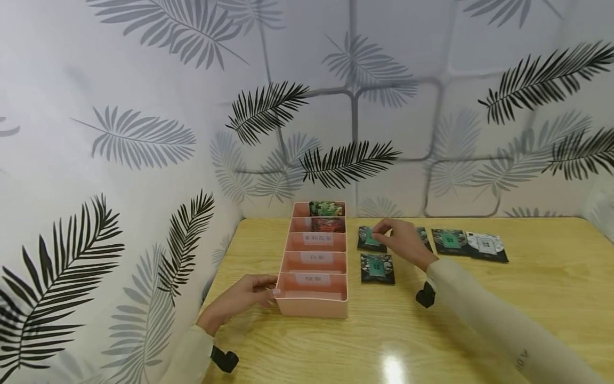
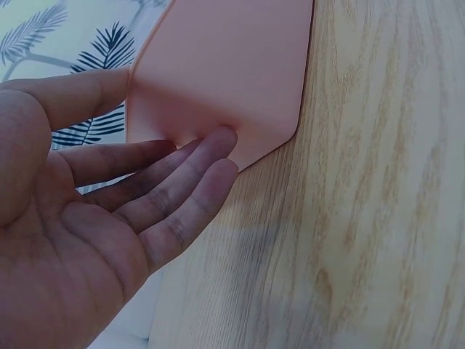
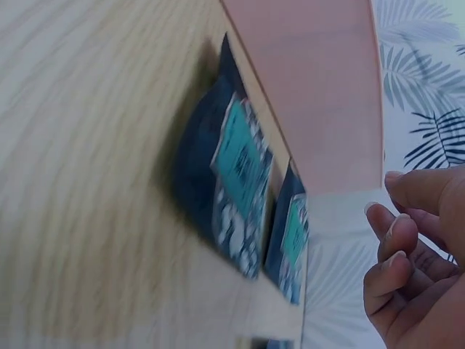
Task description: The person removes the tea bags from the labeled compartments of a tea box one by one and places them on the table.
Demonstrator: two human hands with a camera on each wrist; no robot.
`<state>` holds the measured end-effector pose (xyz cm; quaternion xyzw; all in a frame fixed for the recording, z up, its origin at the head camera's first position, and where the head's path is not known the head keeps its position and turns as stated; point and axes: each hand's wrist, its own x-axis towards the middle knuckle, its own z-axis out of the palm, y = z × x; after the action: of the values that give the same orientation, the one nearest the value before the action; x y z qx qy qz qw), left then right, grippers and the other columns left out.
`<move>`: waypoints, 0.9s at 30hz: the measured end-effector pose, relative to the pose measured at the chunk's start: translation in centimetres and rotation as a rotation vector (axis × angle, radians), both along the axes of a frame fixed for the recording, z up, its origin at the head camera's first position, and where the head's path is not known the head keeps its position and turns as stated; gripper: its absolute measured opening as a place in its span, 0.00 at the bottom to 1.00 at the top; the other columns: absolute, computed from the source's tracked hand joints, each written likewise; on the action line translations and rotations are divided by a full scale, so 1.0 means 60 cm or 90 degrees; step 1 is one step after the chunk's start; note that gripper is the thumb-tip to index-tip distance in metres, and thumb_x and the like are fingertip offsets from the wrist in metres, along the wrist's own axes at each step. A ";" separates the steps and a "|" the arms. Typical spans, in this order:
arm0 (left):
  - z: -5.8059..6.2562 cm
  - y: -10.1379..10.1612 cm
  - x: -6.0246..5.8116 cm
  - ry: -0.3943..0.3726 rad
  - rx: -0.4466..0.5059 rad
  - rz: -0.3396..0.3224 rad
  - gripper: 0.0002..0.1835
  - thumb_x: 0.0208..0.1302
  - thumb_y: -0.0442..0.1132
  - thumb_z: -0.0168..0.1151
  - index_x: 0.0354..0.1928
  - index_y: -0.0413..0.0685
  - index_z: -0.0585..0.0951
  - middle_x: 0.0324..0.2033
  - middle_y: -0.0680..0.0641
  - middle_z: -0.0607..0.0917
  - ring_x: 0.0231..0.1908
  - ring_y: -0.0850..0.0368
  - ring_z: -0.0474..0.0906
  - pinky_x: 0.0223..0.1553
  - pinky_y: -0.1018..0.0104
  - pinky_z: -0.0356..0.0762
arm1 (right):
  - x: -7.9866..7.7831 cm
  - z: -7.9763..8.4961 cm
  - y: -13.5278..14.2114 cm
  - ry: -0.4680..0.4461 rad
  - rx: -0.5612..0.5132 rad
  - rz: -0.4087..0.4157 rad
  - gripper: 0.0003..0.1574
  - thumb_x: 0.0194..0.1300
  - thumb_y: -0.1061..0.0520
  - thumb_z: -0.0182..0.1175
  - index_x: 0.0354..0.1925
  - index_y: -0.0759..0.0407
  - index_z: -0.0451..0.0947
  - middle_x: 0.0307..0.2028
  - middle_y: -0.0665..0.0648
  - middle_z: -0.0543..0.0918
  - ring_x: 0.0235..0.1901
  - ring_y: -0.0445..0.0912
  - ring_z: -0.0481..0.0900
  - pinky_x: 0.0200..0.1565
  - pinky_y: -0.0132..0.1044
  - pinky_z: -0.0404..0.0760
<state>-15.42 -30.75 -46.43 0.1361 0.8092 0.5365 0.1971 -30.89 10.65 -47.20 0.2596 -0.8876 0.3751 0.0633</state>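
Observation:
A pink divided box stands on the table, with paper labels along its compartments. My left hand is at the box's near left corner; in the left wrist view its slightly bent fingers touch the outer wall and the thumb lies at the rim. To the right of the box, my right hand hovers over the dark sachets, holding nothing, its fingers loosely bent. Beneath its fingertips lies a sachet with a green label, and a similar sachet lies nearer me.
The two far compartments hold a green-patterned packet and a dark red packet. Right of my hand lie another green-labelled sachet and a white-and-black sachet. A leaf-patterned wall rises behind the wooden table.

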 end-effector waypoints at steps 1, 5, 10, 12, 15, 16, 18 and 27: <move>-0.002 0.000 0.000 0.001 0.002 -0.001 0.29 0.79 0.45 0.58 0.73 0.37 0.70 0.63 0.36 0.79 0.54 0.49 0.82 0.54 0.47 0.82 | -0.001 0.002 -0.005 -0.003 -0.002 0.001 0.09 0.73 0.53 0.66 0.45 0.56 0.85 0.40 0.53 0.87 0.30 0.44 0.79 0.33 0.42 0.78; -0.006 -0.001 -0.001 0.003 0.008 -0.003 0.29 0.79 0.45 0.58 0.73 0.36 0.70 0.63 0.35 0.79 0.53 0.48 0.83 0.53 0.47 0.83 | -0.005 0.008 -0.026 -0.008 -0.006 0.003 0.09 0.73 0.52 0.66 0.46 0.56 0.86 0.42 0.54 0.87 0.29 0.44 0.79 0.32 0.42 0.78; -0.005 -0.002 0.000 0.001 0.009 -0.003 0.29 0.79 0.46 0.58 0.73 0.36 0.70 0.62 0.36 0.80 0.53 0.49 0.83 0.53 0.47 0.83 | -0.009 0.017 -0.052 -0.011 -0.026 0.006 0.09 0.73 0.53 0.66 0.46 0.56 0.86 0.43 0.55 0.87 0.26 0.45 0.76 0.30 0.42 0.75; -0.003 -0.002 -0.001 0.000 0.009 -0.002 0.30 0.79 0.46 0.58 0.73 0.36 0.69 0.62 0.36 0.80 0.53 0.49 0.82 0.53 0.47 0.83 | -0.011 0.021 -0.062 -0.011 -0.035 0.009 0.08 0.74 0.53 0.66 0.46 0.55 0.86 0.43 0.54 0.87 0.27 0.45 0.77 0.31 0.43 0.76; -0.003 -0.003 0.002 -0.002 0.006 0.005 0.31 0.79 0.46 0.58 0.74 0.33 0.68 0.62 0.36 0.80 0.53 0.49 0.82 0.53 0.49 0.83 | -0.015 0.026 -0.080 -0.003 -0.039 0.011 0.08 0.73 0.53 0.66 0.46 0.54 0.86 0.43 0.54 0.87 0.29 0.45 0.79 0.33 0.43 0.79; -0.002 -0.003 0.003 -0.003 0.005 0.007 0.32 0.79 0.46 0.58 0.74 0.33 0.67 0.62 0.36 0.80 0.53 0.49 0.81 0.53 0.50 0.83 | -0.015 0.028 -0.086 -0.002 -0.039 0.010 0.08 0.73 0.52 0.66 0.46 0.54 0.86 0.43 0.53 0.87 0.30 0.45 0.79 0.34 0.42 0.79; -0.002 -0.004 0.004 -0.004 0.002 0.012 0.33 0.79 0.46 0.59 0.74 0.31 0.66 0.61 0.35 0.79 0.54 0.49 0.81 0.54 0.51 0.83 | -0.017 0.033 -0.098 0.008 -0.035 0.014 0.09 0.73 0.52 0.66 0.46 0.54 0.86 0.42 0.53 0.88 0.30 0.45 0.79 0.34 0.42 0.79; 0.000 -0.002 0.006 0.003 0.004 0.012 0.31 0.79 0.45 0.58 0.74 0.31 0.67 0.60 0.35 0.80 0.52 0.48 0.81 0.55 0.48 0.82 | -0.021 0.044 -0.140 -0.003 -0.037 0.048 0.15 0.73 0.52 0.66 0.51 0.59 0.87 0.45 0.54 0.88 0.19 0.46 0.67 0.26 0.41 0.67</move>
<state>-15.04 -30.89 -46.45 0.1304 0.8093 0.5405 0.1896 -32.16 2.24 -44.53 0.2900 -0.8660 0.4037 0.0547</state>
